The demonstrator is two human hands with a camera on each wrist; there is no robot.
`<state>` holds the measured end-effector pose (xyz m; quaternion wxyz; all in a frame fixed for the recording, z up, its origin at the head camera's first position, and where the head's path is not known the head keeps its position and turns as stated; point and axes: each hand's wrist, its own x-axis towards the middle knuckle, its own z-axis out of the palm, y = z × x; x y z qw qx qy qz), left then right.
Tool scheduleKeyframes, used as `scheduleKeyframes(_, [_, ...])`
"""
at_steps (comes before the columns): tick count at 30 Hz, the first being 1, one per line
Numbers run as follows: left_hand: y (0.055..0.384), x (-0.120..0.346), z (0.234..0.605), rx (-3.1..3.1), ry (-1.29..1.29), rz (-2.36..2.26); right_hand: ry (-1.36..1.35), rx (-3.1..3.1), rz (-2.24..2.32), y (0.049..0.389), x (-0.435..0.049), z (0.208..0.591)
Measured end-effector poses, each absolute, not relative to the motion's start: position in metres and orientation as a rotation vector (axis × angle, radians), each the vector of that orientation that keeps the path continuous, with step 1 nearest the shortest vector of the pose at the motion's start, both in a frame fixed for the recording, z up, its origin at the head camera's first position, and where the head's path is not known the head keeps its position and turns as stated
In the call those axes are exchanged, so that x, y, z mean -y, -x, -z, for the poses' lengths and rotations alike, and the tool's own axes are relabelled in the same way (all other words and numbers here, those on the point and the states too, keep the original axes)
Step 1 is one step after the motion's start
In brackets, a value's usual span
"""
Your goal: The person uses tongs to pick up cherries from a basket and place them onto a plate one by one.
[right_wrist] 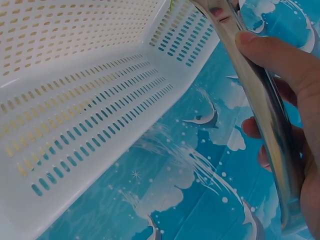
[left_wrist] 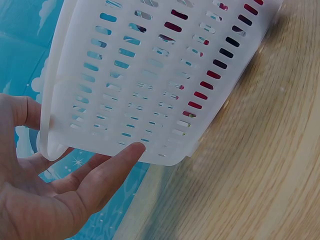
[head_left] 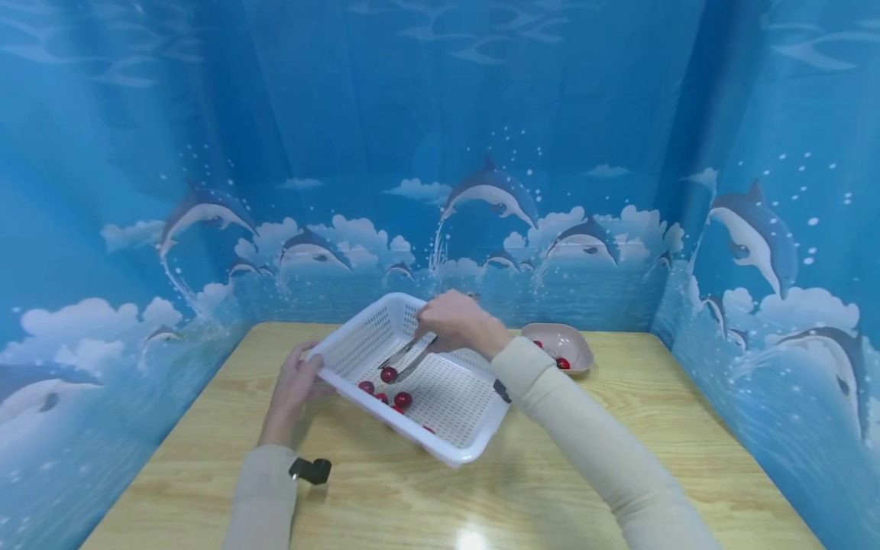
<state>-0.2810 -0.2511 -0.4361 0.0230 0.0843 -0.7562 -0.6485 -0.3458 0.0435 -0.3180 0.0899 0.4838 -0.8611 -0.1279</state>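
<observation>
At the wood-grained desk (head_left: 584, 473), a white plastic basket (head_left: 447, 405) full of little slots holds round, shiny red fruits (head_left: 402, 399). The left hand (head_left: 299, 380) grips its rim; the right hand (head_left: 455, 321) grips smooth metal tongs (right_wrist: 263, 107), tips at one fruit. Beyond sits a pink bowl (head_left: 574, 344). Flat wood runs to the desk's right edge.

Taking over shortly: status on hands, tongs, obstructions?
Left hand gripping white basket. Right hand holding tongs, straddling one red fruit. Basket's far wall between tongs and pink bowl.
</observation>
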Motion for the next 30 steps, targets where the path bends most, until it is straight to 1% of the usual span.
scheduleKeyframes(14, [0.278,0.250,0.434,2.350,-0.256,1.986,-1.413,2.567,0.277,0.337,-0.061,0.311])
scheduleKeyframes(30, [0.279,0.250,0.435,2.352,-0.261,1.995,-1.370,2.435,0.130,0.321,-0.102,0.318])
